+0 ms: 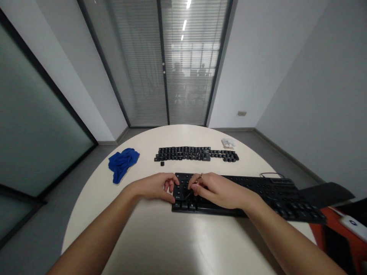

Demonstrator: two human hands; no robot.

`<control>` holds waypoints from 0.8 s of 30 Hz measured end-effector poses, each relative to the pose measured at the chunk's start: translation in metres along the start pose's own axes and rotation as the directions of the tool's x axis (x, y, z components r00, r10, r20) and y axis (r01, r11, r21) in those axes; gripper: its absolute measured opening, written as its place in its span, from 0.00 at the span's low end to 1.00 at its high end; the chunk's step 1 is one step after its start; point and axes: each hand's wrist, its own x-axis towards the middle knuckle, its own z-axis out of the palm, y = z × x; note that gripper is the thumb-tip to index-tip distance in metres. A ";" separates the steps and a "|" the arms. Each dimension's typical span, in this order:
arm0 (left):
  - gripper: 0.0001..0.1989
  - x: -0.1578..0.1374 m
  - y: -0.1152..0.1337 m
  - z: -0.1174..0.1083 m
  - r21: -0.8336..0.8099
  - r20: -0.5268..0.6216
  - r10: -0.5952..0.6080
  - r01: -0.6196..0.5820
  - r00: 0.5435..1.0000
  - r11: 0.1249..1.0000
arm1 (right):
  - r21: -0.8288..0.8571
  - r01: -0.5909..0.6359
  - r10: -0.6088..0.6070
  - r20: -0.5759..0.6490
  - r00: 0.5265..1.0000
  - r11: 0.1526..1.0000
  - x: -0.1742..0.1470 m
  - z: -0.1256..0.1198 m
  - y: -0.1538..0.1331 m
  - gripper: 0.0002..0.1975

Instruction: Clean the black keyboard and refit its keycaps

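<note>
A black keyboard lies across the table in front of me, many of its key positions bare. Keys remain along its bottom row at the left and toward its right end. My left hand grips the keyboard's left end, thumb at the front corner and index finger near the back edge. Over the left part of the keys, my right hand is closed in a pinch. Something thin and dark shows below its fingertips, too small to make out. Removed keycaps lie in rows behind the keyboard, with one loose keycap in front of them.
A crumpled blue cloth rests at the table's left. Toward the back right sits a clear plastic bag. The keyboard's cable loops behind it. An orange surface with a white device is beyond the right edge.
</note>
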 end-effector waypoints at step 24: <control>0.28 0.001 -0.005 0.000 -0.027 0.009 0.001 -0.001 1.000 1.000 | 0.206 -0.086 0.044 0.197 0.979 0.975 -0.013 -0.012 0.023 0.19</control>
